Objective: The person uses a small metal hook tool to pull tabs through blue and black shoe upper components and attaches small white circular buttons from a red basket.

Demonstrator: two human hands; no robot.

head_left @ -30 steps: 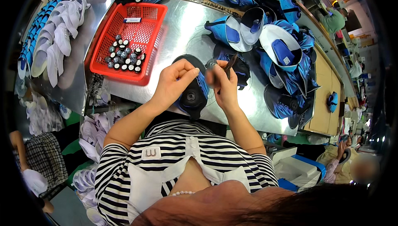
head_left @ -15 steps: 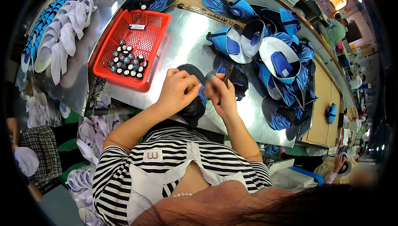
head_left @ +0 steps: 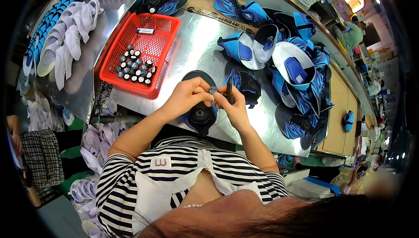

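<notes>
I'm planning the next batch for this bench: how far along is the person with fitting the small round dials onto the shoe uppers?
Done, it seems: blue uppers heaped at the right of the metal table, though their dials are hard to see. In hand: the left hand and right hand meet over a black upper, the right gripping a dark tool. Left: a cluster of dials waits in the red basket.

My left hand (head_left: 188,96) and right hand (head_left: 233,107) met over the black shoe upper (head_left: 200,115), pinching a small round dial (head_left: 213,91); the red basket (head_left: 163,26) of dials sat just left.
</notes>
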